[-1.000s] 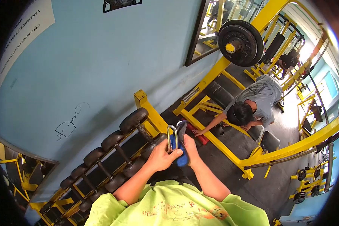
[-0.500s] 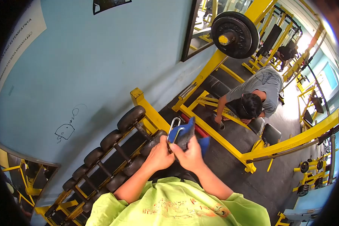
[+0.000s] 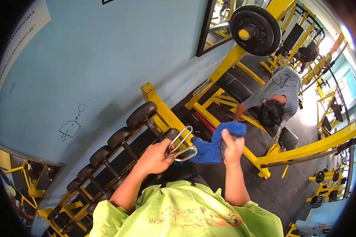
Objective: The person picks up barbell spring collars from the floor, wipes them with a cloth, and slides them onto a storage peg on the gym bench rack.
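My left hand [image 3: 156,157] is closed on a metal loop handle [image 3: 185,152] made of two bent silver loops, which point up and to the right. Blue cloth [image 3: 207,151] stretches from beside the loops across to my right hand [image 3: 232,148]. The fingers of that hand are wrapped round the cloth's raised end, thumb upward. A dark side of the cloth shows near the right palm. Both hands are in front of the light green shirt, a little apart.
A rack of black dumbbells [image 3: 141,115] stands along the blue wall at left. Ahead are a yellow bench frame [image 3: 229,130], a loaded barbell plate [image 3: 255,31] and a person in grey [image 3: 283,93] bending over a bench. Another person is farther back.
My hands have moved apart, the right one going right and slightly up with the blue cloth, which is now stretched out. The loops are more exposed. The bending person's head has shifted right.
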{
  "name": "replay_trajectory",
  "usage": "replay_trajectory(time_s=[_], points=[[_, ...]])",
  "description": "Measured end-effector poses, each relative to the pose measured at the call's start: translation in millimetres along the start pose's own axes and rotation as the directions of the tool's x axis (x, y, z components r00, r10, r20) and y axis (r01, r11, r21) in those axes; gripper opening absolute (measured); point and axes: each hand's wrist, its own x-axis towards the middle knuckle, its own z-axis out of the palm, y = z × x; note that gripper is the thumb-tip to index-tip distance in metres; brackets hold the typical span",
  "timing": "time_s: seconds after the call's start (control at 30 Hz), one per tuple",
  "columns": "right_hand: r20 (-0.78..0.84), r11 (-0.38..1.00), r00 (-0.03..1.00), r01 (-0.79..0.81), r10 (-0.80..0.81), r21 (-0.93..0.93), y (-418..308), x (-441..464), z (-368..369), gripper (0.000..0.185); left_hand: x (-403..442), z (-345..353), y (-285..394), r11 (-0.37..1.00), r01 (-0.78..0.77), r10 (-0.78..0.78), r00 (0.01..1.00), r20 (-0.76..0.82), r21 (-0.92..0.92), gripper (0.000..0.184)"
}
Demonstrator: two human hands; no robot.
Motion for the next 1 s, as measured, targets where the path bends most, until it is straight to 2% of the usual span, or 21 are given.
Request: replay_trajectory(time_s=[0.03, 0.1, 0.13, 0.17, 0.2, 0.27, 0.3, 0.33, 0.4, 0.43, 0.47, 0.5, 0.53, 0.57, 0.67, 0.7, 0.73, 0.8, 0.87, 0.93, 1.0], points=[[0.019, 0.984, 0.996, -0.078, 0.082, -0.161, 3, -2, -1, 0.012, -1, -6, 1, 1.0, -0.019, 0.02, 0.999, 0.045, -0.013, 0.023], [0.153, 0.968, 0.979, -0.096, 0.134, -0.232, 11, -8, 2, 0.015, 2, -10, 2, 0.999, -0.046, 0.049, 0.994, 0.102, -0.028, 0.021], [0.226, 0.952, 0.963, -0.079, 0.15, -0.297, 12, -11, 7, 0.017, 5, -9, 3, 0.974, -0.216, 0.207, 0.973, 0.106, 0.074, 0.023], [0.326, 0.976, 0.943, 0.005, 0.068, -0.218, 19, -12, 15, 0.019, 8, -9, 3, 0.911, -0.375, 0.358, 0.926, 0.121, 0.172, 0.026], [0.405, 0.954, 0.905, -0.003, 0.13, -0.299, 20, -12, 14, 0.019, 11, -11, 6, 0.911, -0.376, 0.359, 0.925, 0.121, 0.167, 0.026], [0.478, 0.889, 0.792, -0.17, 0.38, -0.424, 13, -12, 18, 0.023, 18, -22, 14, 0.789, -0.472, 0.44, 0.881, 0.174, 0.394, 0.03], [0.484, 0.891, 0.79, -0.166, 0.377, -0.423, 11, -14, 20, 0.023, 19, -29, 16, 0.735, -0.51, 0.526, 0.845, 0.098, 0.446, 0.033], [0.437, 0.898, 0.838, -0.13, 0.326, -0.421, 9, -19, 23, 0.023, 20, -30, 15, 0.734, -0.506, 0.526, 0.845, 0.091, 0.453, 0.033], [0.398, 0.903, 0.876, -0.091, 0.273, -0.42, 13, -31, 27, 0.024, 23, -26, 14, 0.895, -0.254, 0.397, 0.829, -0.393, 0.368, 0.036], [0.295, 0.93, 0.949, 0.008, 0.108, -0.367, 17, -40, 33, 0.023, 22, -28, 20, 0.977, -0.143, 0.198, 0.88, -0.431, 0.155, 0.052], [0.176, 0.939, 0.983, 0.116, -0.06, -0.325, 21, -49, 38, 0.023, 24, -24, 18, 0.977, -0.143, 0.199, 0.876, -0.44, 0.158, 0.052], [0.11, 0.921, 0.985, 0.164, -0.133, -0.354, 29, -57, 41, 0.021, 28, -14, 9, 0.89, -0.132, 0.008, 0.962, -0.274, -0.437, 0.057], [0.092, 0.899, 0.97, 0.243, -0.225, -0.363, 37, -61, 44, 0.021, 31, -4, -1, 0.495, 0.007, -0.048, 0.999, -0.019, -0.869, 0.062], [0.112, 0.863, 0.947, 0.321, -0.301, -0.39, 40, -66, 46, 0.02, 30, 6, -13, 0.215, 0.014, 0.067, 0.997, 0.029, -0.977, 0.066], [0.167, 0.802, 0.9, 0.436, -0.404, -0.408, 46, -72, 42, 0.019, 28, 18, -17, -0.176, 0.088, 0.245, 0.969, 0.043, -0.98, 0.058], [0.207, 0.771, 0.894, 0.448, -0.398, -0.452, 50, -72, 38, 0.021, 22, 16, -9, -0.231, 0.091, 0.285, 0.958, 0.023, -0.969, 0.061], [0.245, 0.737, 0.885, 0.465, -0.395, -0.491, 52, -71, 35, 0.023, 23, 15, -11, -0.23, 0.084, 0.283, 0.959, 0.016, -0.969, 0.061], [0.238, 0.755, 0.907, 0.421, -0.347, -0.502, 48, -66, 35, 0.017, 26, 13, -14, -0.112, 0.085, 0.077, 0.994, 0.077, -0.99, 0.053], [0.428, 0.584, 0.817, 0.576, -0.387, -0.572, 25, -52, 40, 0.015, 27, 13, -4, 0.078, 0.111, -0.113, 0.988, 0.102, -0.991, 0.05], [0.357, 0.724, 0.876, 0.474, -0.326, -0.502, 7, -48, 43, 0.014, 27, 9, 8, 0.175, 0.122, -0.13, 0.987, 0.1, -0.977, 0.051], [0.1, 0.927, 0.987, 0.155, -0.128, -0.342, -2, -47, 36, 0.014, 26, 7, 14, 0.235, 0.116, -0.119, 0.989, 0.09, -0.965, 0.049]])
